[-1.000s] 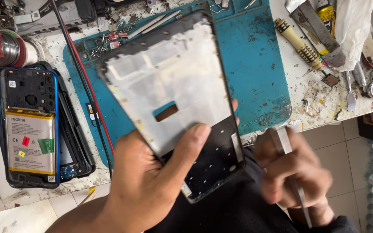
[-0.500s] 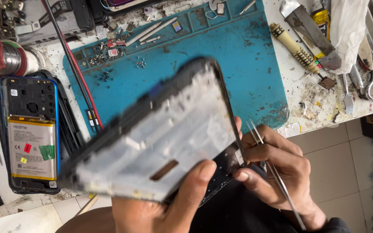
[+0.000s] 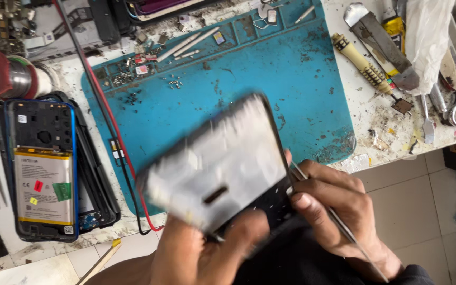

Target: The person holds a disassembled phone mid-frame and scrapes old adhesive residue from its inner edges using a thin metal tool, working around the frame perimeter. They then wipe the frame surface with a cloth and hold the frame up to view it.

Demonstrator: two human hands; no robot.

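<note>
- We see the phone frame (image 3: 215, 166) with a pale, matt metallic-looking inner plate and black plastic edge, blurred.
- The tweezers (image 3: 339, 224) look like thin bare metal.
- Our blue work mat (image 3: 291, 79) looks rubbery, matt, stained.
- The opened phone (image 3: 43, 169) shows a glossy, paper-labelled battery.

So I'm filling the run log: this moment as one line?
left hand: holds screen frame | right hand: holds tweezers | over blue mat
</note>
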